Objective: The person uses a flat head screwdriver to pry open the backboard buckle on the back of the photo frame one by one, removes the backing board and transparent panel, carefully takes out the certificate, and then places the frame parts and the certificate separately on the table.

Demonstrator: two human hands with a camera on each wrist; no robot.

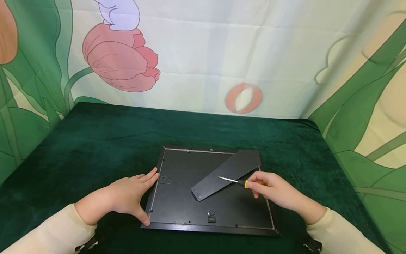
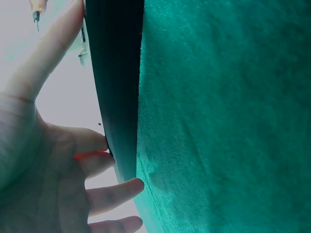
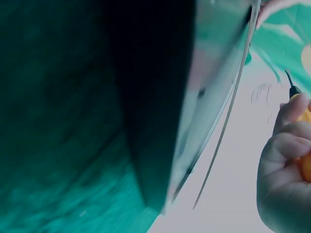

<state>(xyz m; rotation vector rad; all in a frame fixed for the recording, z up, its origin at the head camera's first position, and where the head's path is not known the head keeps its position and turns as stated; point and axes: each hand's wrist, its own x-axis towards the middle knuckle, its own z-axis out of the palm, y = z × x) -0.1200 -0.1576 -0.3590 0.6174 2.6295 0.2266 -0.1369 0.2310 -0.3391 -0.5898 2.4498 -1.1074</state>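
A black picture frame (image 1: pixel 177 225) lies face down, its backing board (image 1: pixel 177 165) up, with a tapered easel stand (image 1: pixel 228 173) slanting across it. My left hand (image 1: pixel 128 194) rests spread along the frame's left edge, thumb at the near left corner. In the left wrist view its fingers (image 2: pixel 114 196) reach out beside the dark side of the frame (image 2: pixel 116 87). Above the right part of the board, my right hand (image 1: pixel 269 188) grips a screwdriver (image 1: pixel 228 179) by its yellow and black handle. The thin metal shaft points left over the stand.
Dark green cloth (image 1: pixel 111 134) covers the table. Behind it hangs a curtain (image 1: pixel 196 46) printed with flowers and leaves. Small dark tabs and a hanger (image 1: pixel 211 218) sit along the backing's edges.
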